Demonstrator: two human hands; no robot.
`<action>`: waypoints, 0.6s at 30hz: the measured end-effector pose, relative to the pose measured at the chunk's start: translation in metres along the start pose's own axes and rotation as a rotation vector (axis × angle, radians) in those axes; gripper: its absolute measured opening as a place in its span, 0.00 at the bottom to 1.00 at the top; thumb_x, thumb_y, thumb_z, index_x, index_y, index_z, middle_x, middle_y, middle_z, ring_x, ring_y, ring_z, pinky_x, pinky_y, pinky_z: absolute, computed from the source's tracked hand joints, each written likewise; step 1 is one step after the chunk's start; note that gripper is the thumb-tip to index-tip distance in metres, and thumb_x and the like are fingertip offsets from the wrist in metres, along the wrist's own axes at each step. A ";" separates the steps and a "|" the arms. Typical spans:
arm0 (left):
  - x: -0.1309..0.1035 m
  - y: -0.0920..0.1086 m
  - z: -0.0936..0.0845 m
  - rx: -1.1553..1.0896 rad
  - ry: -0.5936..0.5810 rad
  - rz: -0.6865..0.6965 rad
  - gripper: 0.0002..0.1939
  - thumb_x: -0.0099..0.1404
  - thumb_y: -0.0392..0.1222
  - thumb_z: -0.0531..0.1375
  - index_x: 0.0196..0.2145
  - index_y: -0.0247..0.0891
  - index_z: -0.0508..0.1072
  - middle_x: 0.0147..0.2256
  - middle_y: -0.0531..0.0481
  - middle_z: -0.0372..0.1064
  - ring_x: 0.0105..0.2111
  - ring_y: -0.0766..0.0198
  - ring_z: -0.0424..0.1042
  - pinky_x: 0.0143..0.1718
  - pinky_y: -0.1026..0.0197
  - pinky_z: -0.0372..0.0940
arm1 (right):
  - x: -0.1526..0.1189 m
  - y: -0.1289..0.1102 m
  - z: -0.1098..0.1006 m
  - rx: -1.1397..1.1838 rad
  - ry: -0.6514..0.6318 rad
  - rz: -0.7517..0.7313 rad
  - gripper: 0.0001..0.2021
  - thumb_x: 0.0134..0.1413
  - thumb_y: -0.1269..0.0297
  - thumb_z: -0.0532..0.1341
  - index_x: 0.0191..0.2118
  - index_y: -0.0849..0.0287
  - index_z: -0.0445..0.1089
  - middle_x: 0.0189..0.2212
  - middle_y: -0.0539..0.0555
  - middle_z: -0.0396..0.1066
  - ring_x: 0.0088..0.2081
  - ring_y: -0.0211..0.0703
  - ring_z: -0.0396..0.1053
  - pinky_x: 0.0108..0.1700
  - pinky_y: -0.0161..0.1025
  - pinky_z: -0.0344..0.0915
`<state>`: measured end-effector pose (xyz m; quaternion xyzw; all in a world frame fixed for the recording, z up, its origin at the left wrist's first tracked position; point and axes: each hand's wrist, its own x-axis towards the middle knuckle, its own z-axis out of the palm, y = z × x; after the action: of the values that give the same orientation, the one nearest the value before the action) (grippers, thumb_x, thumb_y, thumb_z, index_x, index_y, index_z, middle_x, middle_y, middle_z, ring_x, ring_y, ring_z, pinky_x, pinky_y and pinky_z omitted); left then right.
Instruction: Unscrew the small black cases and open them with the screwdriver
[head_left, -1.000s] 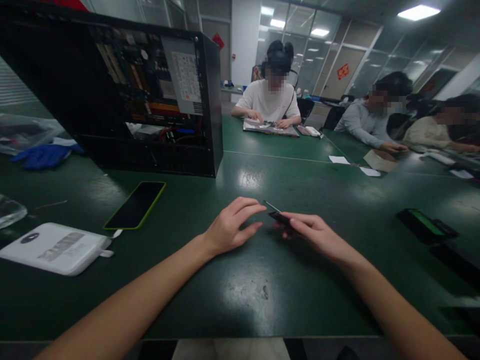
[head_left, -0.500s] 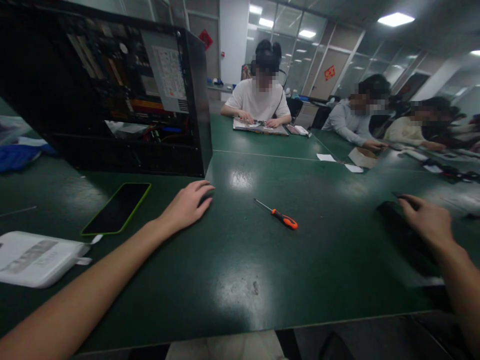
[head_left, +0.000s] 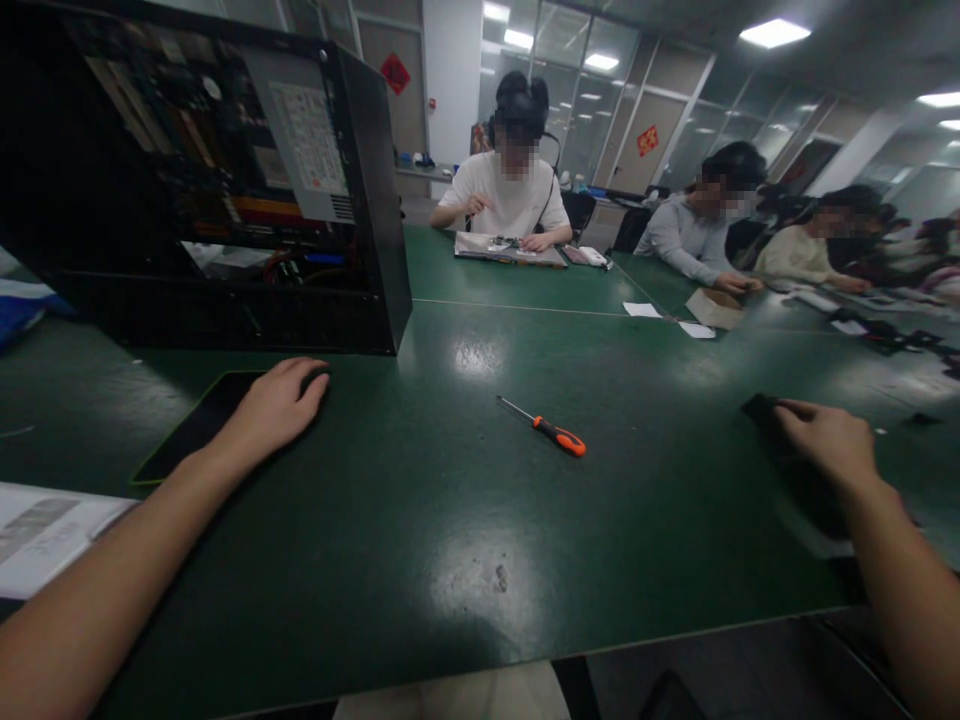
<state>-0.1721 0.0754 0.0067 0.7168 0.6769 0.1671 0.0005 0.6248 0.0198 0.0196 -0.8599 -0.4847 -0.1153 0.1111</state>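
My left hand (head_left: 281,400) is at the far end of the black phone (head_left: 199,425), its thumb apart from the loosely curved fingers; the gap between them is dark and I see nothing gripped there. On the right, my right hand (head_left: 829,440) pinches a thin black object (head_left: 765,415) close to the tabletop. Between the hands lies a screwdriver (head_left: 559,436) with an orange and black handle, its tip pointing to the upper left.
An open black computer case (head_left: 367,200) stands at the back left. A white packet (head_left: 52,535) lies under my left forearm's side. Across the green table (head_left: 450,500), a person in white (head_left: 517,190) handles a flat panel (head_left: 510,250). Other people sit at the right.
My left hand has moved left, from beside the computer case's corner to over the phone's edge. The right hand has shifted slightly left with the black object. The view has turned slightly.
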 end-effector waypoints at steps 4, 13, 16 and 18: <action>0.000 -0.005 -0.002 -0.001 -0.012 -0.014 0.27 0.76 0.47 0.46 0.60 0.27 0.71 0.59 0.36 0.70 0.60 0.48 0.69 0.65 0.48 0.61 | -0.007 -0.008 -0.002 -0.070 -0.035 -0.001 0.28 0.63 0.48 0.54 0.53 0.61 0.81 0.38 0.70 0.80 0.34 0.62 0.74 0.34 0.49 0.65; 0.007 -0.017 -0.002 0.019 -0.012 -0.061 0.30 0.75 0.48 0.45 0.60 0.24 0.71 0.59 0.33 0.70 0.60 0.45 0.69 0.65 0.47 0.61 | -0.033 -0.030 0.003 -0.239 -0.044 -0.214 0.22 0.70 0.66 0.44 0.53 0.70 0.73 0.46 0.76 0.75 0.41 0.63 0.74 0.41 0.50 0.64; 0.008 -0.018 -0.002 0.018 -0.019 -0.062 0.30 0.75 0.48 0.45 0.62 0.23 0.69 0.60 0.32 0.68 0.62 0.45 0.67 0.66 0.46 0.59 | -0.033 -0.032 0.008 -0.290 -0.066 -0.266 0.24 0.69 0.73 0.40 0.55 0.80 0.67 0.49 0.81 0.70 0.50 0.67 0.72 0.47 0.51 0.63; 0.007 -0.017 -0.003 0.014 -0.019 -0.059 0.30 0.75 0.48 0.45 0.62 0.23 0.69 0.61 0.31 0.68 0.62 0.45 0.67 0.66 0.46 0.59 | -0.031 -0.033 0.010 -0.314 -0.091 -0.270 0.24 0.68 0.73 0.39 0.54 0.84 0.65 0.50 0.83 0.69 0.51 0.69 0.70 0.49 0.52 0.62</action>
<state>-0.1893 0.0831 0.0077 0.6982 0.6988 0.1555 0.0067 0.5816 0.0149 0.0031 -0.7981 -0.5763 -0.1641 -0.0627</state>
